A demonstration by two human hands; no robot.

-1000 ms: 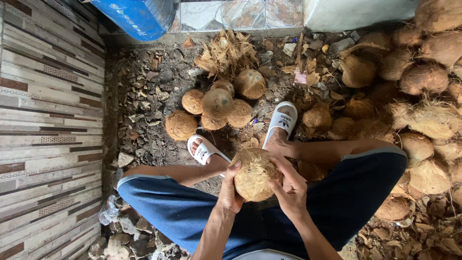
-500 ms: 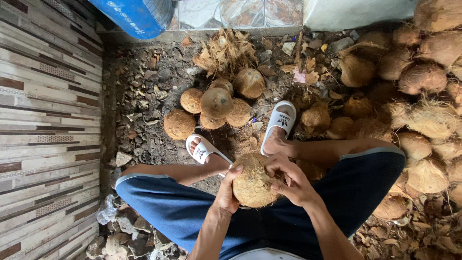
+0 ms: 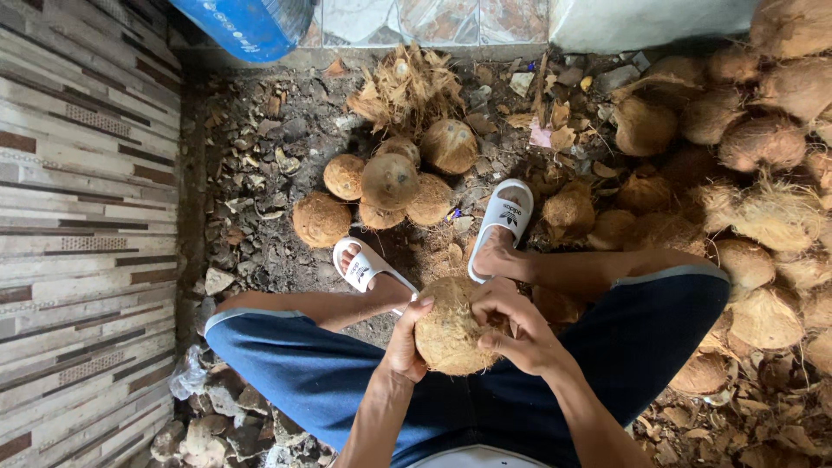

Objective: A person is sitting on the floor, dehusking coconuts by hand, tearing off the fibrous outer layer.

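Head view: seated person steadies a husked coconut above the lap, left hand cupped tight under its side as a brace, right hand clamped over the top, fingers hooked into the fibre, cleaned coconuts piled beyond the sandals.

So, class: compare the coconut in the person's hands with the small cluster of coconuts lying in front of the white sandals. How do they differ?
The held coconut is off the ground, gripped between the left hand and the right hand; the cluster of coconuts lies untouched on the littered ground. The held one is single; the cluster has several touching. Both are round, brown and fibrous.
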